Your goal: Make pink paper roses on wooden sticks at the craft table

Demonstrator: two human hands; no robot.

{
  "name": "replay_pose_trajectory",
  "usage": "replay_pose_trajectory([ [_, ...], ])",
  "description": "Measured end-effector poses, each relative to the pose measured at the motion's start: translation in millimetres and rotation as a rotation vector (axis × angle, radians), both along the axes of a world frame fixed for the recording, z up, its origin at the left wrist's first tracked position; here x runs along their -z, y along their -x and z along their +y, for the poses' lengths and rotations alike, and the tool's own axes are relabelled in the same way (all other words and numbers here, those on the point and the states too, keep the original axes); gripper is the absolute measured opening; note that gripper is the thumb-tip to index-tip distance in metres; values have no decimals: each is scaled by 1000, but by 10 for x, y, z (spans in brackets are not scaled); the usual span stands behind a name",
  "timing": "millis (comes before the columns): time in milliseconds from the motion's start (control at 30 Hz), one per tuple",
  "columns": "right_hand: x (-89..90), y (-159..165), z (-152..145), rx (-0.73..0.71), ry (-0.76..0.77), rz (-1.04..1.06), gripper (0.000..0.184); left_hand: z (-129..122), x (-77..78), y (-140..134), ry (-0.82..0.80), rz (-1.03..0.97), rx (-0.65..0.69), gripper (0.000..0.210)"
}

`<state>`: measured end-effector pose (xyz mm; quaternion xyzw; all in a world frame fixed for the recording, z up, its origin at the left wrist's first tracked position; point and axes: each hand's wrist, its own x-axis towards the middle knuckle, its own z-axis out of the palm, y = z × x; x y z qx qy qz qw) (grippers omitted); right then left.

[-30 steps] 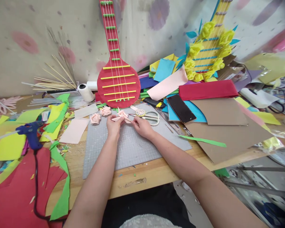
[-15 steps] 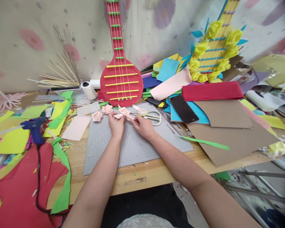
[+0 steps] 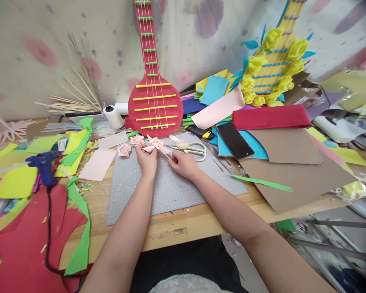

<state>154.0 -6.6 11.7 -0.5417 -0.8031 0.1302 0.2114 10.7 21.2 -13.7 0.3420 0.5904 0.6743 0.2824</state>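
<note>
Between my hands is a pale pink paper flower (image 3: 156, 143) with pointed petals. My left hand (image 3: 147, 161) is closed on its left side, pinching a petal. A thin pale stick (image 3: 164, 151) runs from the flower to my right hand (image 3: 184, 162), whose fingers are closed around its end. Two finished-looking pink paper roses, one of them this rose (image 3: 124, 150), lie just left of my left hand on the grey cutting mat (image 3: 131, 191). Scissors (image 3: 197, 151) with pale handles rest beyond my right hand, beside a round dial-like disc (image 3: 182, 144).
A red paper lute (image 3: 155, 103) leans at the back, a yellow flowered one (image 3: 270, 69) to its right. A blue glue gun (image 3: 45, 165) stands at left among paper scraps. A phone (image 3: 235, 140), brown cardboard (image 3: 295, 183) and a utility knife (image 3: 199, 131) lie right.
My right hand has drawn slightly away from the flower, showing more of the stick between them. The flower has shifted a little to the left along with my left hand.
</note>
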Motion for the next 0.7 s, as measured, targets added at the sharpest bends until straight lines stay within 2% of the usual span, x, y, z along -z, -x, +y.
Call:
replay_pose_trajectory([
  [167,13,3,14,-4,-7,-15,15,48,37,46,16,-38,-49,40],
  [267,12,-91,45,-97,-1,-4,15,105,49,161,-4,-63,-107,40],
  [367,17,-209,98,-164,60,147,14,126,-1,259,4,-158,-141,39],
  [433,30,-246,139,-112,86,305,16,109,-63,261,-5,-251,-97,39],
  [533,47,-209,185,11,129,509,21,52,-143,159,9,-322,42,40],
  [600,45,-144,193,15,216,560,23,14,-160,59,56,-326,147,41],
  [700,29,-53,180,35,284,585,26,-19,-137,-52,67,-299,237,39],
])
